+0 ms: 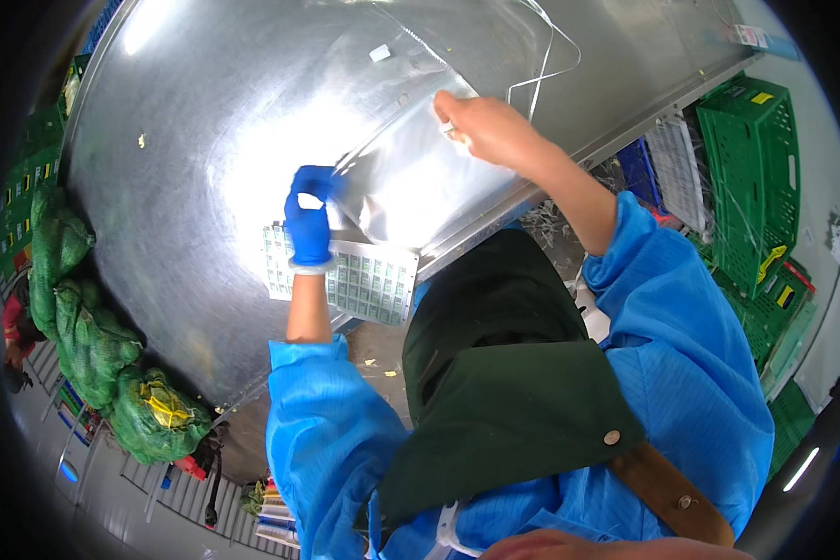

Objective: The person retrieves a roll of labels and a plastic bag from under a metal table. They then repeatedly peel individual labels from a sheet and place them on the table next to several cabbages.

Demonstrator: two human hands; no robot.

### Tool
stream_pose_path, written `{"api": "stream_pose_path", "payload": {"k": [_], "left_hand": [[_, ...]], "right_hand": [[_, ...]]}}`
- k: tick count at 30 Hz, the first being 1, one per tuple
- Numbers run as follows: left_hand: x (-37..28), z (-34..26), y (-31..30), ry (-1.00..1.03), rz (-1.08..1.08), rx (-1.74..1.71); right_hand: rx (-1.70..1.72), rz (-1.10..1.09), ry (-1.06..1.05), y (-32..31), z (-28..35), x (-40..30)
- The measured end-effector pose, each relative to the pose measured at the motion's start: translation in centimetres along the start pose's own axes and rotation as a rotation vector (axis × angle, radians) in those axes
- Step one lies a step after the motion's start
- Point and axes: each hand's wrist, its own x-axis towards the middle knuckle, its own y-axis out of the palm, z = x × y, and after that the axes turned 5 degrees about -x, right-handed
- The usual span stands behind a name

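Observation:
My left hand (311,213), in a blue glove, is over the steel table near its front edge, its fingers curled at the left edge of a clear plastic sheet or bag (420,175). Beneath that hand lies a sheet of printed labels (371,280), which juts past the table edge. My bare right hand (486,129) is above the right part of the clear plastic, with a small white piece between its curled fingers. Whether the left fingers pinch the plastic cannot be told, as they are blurred.
A white strap (547,70) loops on the steel table (182,210). A small white scrap (379,53) lies farther back. Green mesh sacks of produce (91,350) line the left rim. Green plastic crates (749,182) stand at right, beside a blue crate (635,175).

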Motion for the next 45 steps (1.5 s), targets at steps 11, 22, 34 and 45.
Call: {"api": "stream_pose_path", "payload": {"k": [11,22,34,45], "left_hand": [[2.9,-0.3,-1.2,-0.258,-0.210,-0.188],[-0.9,1.7,1.9,-0.120,0.350,0.231],[0.1,-0.4,-15.3,-0.178,-0.122,-0.057],[-6.7,-5.4,-10.2,-0.393,0.008,-0.165]], "right_hand": [[0.935,-0.031,0.070,-5.0,0.3,-1.9],[-0.247,-0.186,0.052,0.0,-1.4,0.5],[-0.048,-0.011,-0.378,10.8,16.1,-0.6],[0.704,0.243,-0.192,8.0,12.4,-2.5]]}}
